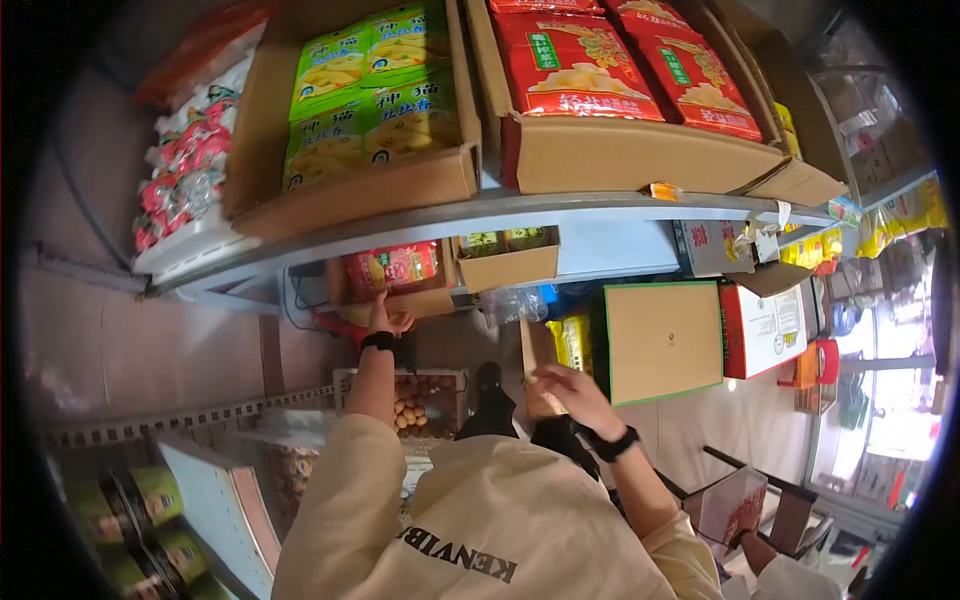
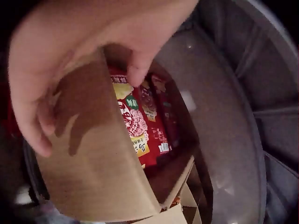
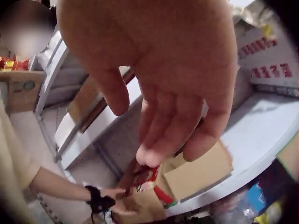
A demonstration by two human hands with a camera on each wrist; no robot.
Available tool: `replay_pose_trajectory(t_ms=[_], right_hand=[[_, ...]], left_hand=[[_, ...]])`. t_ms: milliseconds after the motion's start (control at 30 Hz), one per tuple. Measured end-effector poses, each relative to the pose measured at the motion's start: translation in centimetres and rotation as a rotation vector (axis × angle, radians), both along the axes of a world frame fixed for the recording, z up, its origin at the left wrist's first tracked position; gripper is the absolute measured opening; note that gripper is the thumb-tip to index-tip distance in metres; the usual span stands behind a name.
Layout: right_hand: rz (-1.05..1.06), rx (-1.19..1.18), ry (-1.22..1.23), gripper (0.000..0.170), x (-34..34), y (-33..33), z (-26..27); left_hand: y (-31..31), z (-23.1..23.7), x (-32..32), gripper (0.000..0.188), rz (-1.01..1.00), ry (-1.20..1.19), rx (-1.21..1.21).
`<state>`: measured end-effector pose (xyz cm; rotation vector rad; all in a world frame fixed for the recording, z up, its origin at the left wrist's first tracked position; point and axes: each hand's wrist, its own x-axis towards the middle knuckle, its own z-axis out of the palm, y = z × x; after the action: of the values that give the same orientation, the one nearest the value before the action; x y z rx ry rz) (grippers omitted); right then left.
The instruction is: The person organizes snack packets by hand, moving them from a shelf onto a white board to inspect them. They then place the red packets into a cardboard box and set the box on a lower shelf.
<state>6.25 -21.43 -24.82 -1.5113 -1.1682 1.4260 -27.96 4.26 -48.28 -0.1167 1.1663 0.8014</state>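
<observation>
My left hand (image 1: 386, 318) is at the front wall of a cardboard box (image 2: 100, 158) on the lower shelf. Its thumb reaches over the rim to the inside, while the loosely bent fingers (image 2: 35, 133) hang outside and cast a shadow on the cardboard. Red printed packets (image 2: 133, 119) lie within the box. To the right, my right hand (image 1: 572, 392) hovers in front of my body. Its fingers (image 3: 163, 126) hang relaxed with nothing between them. Beside the red packets' box stands a smaller carton (image 1: 508, 262) with green packets.
Above, the upper shelf's metal edge (image 1: 480, 210) carries boxes of green packets (image 1: 370, 95) and red packets (image 1: 575, 65). A large green-edged carton (image 1: 664, 342) stands at right. On the floor sits a crate (image 1: 462, 385) of eggs. A stool (image 1: 790, 510) is behind to the right.
</observation>
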Motion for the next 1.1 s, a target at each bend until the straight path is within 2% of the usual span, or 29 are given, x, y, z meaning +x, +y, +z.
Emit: replay_pose_trajectory(t_ms=[33, 100, 133, 233, 267, 367, 467, 500, 600, 667, 700, 833, 900, 1000, 1100], right_hand=[[0.047, 0.05, -0.046, 0.024, -1.5, 1.4, -1.5], [0.037, 0.0, 0.047, 0.024, -4.3, 3.5, -4.6], [0.036, -0.022, 0.096, 0.024, -5.5, 4.5, -6.0], [0.083, -0.127, 0.215, 0.022, -7.8, 7.4, -9.6], [0.1, -0.224, 0.241, 0.024, -8.3, 8.4, -10.3], [-0.019, -0.436, 0.385, 0.026, -9.9, 10.8, -10.2], [-0.212, -0.487, 0.652, 0.028, -12.6, 12.5, -16.2], [-0.219, -0.434, 0.604, 0.035, -13.2, 13.0, -16.5], [-0.294, -0.336, 0.602, 0.057, -14.6, 14.5, -17.3], [-0.409, -0.373, 0.79, 0.061, -16.2, 14.0, -19.0], [-0.373, -0.427, 0.71, 0.061, -16.5, 13.4, -19.5], [-0.293, -0.501, 0.494, 0.059, -16.0, 11.3, -21.5], [-0.28, -0.53, 0.526, 0.055, -16.0, 11.0, -22.4], [-0.463, -0.765, 0.769, 0.053, -16.7, 12.0, -23.3], [-0.627, -0.621, 0.683, 0.05, -17.5, 12.5, -21.5]], left_hand=[[0.4, -0.5, 0.2, 0.066, 0.083, 0.046, -0.072], [0.8, -0.3, 1.5, 0.062, 0.255, 0.138, -0.198], [0.8, 0.3, 1.9, 0.043, 0.313, 0.151, -0.18], [0.4, 1.1, 1.1, 0.025, 0.189, -0.056, 0.059], [0.4, 1.4, 1.1, 0.012, 0.222, -0.009, 0.057], [-0.3, 3.7, 2.0, 0.018, 0.234, 0.089, 0.108], [-1.6, 5.3, 2.6, 0.015, 0.286, 0.121, 0.053], [-2.5, 5.4, 2.4, 0.015, 0.289, 0.141, 0.05], [-6.1, 0.9, 1.0, 0.021, 0.379, 0.145, 0.033], [-9.0, 0.1, 0.3, 0.02, 0.363, -0.026, 0.047], [-10.2, -0.1, 0.0, 0.02, 0.357, -0.114, 0.053], [-12.4, 0.8, -0.3, 0.02, 0.188, 0.044, 0.093], [-12.5, 1.0, -0.4, 0.022, 0.13, 0.12, 0.096], [-11.9, 3.0, -2.1, 0.029, 0.25, -0.063, -0.122], [-10.7, 4.3, -3.6, 0.025, 0.386, -0.049, -0.126]])
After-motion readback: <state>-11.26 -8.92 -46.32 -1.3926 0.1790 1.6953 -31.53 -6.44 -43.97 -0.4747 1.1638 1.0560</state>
